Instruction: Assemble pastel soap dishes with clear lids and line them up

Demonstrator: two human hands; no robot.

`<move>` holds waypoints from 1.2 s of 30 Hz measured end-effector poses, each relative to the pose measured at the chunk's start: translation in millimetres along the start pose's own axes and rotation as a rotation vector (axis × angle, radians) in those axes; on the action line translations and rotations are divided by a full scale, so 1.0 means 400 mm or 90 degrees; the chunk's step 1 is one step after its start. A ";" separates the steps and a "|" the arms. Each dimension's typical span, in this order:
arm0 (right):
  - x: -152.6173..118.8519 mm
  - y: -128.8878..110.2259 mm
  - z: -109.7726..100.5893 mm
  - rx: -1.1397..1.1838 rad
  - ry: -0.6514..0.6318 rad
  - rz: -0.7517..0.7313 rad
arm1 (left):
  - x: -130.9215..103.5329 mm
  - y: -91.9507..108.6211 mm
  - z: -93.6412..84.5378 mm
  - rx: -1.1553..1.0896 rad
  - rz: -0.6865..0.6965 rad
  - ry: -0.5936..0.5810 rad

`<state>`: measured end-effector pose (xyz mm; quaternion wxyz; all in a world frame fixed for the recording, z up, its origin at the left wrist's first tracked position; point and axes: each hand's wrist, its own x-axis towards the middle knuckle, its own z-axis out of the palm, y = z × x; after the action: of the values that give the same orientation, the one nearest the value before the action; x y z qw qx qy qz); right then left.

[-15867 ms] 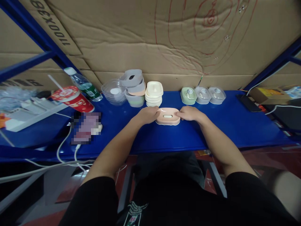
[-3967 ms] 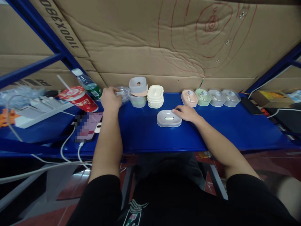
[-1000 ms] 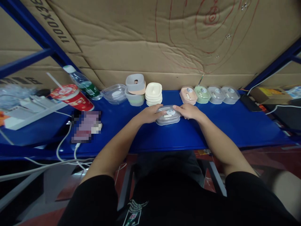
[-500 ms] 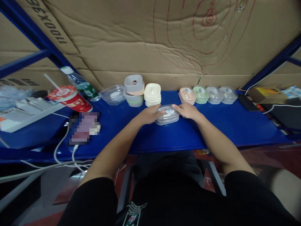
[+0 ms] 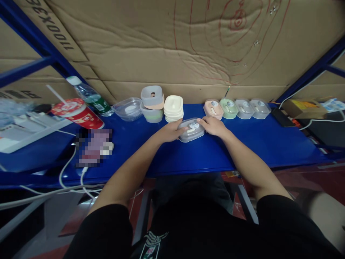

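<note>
A small grey plastic box [image 5: 192, 136] with a clear lid and a round white sticker sits on the blue table in front of me. My left hand [image 5: 170, 131] is closed around its left side, thumb over the lid. On the opposite side, my right hand [image 5: 215, 126] grips the box, its thumb at the lid's upper right corner. The far fingers of both hands are partly hidden. Just behind my left hand stands a stack of cream lids [image 5: 174, 104]. Beyond my right hand are a pink lidded box [image 5: 213, 109] and a green lidded box [image 5: 229, 108].
Two grey lidded boxes [image 5: 244, 109] continue the back row. Stacked open containers [image 5: 151, 114] and clear lids [image 5: 128, 109] stand at back left. Farther left are a red cup [image 5: 87, 117], a water bottle [image 5: 94, 97] and white cables [image 5: 83, 176]. A dark phone-like object [image 5: 282, 117] lies right.
The view has shifted slightly. Both hands keep their hold on the grey box, which looks turned or tilted a little.
</note>
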<state>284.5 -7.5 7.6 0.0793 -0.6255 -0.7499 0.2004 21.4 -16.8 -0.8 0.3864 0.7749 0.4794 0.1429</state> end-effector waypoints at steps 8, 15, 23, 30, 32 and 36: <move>0.007 0.010 0.005 -0.006 0.024 -0.020 | 0.013 -0.019 0.012 0.018 0.026 0.022; 0.010 0.025 0.006 -0.030 0.056 -0.034 | -0.006 0.012 0.002 0.133 0.065 0.061; 0.001 0.036 -0.024 -0.030 0.161 0.018 | -0.023 0.037 0.016 0.041 0.101 -0.068; -0.014 0.025 -0.020 -0.021 0.133 -0.044 | -0.006 0.019 0.028 0.095 0.144 -0.044; -0.015 0.024 -0.015 -0.038 0.117 -0.081 | 0.000 0.010 0.030 0.122 0.150 -0.036; -0.007 0.027 -0.008 -0.029 0.074 -0.123 | 0.007 0.000 0.036 0.177 0.171 -0.015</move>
<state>295.9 -8.1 6.4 0.1274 -0.5623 -0.8054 0.1375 31.3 -21.2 -10.9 0.2589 0.8792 0.3825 0.1166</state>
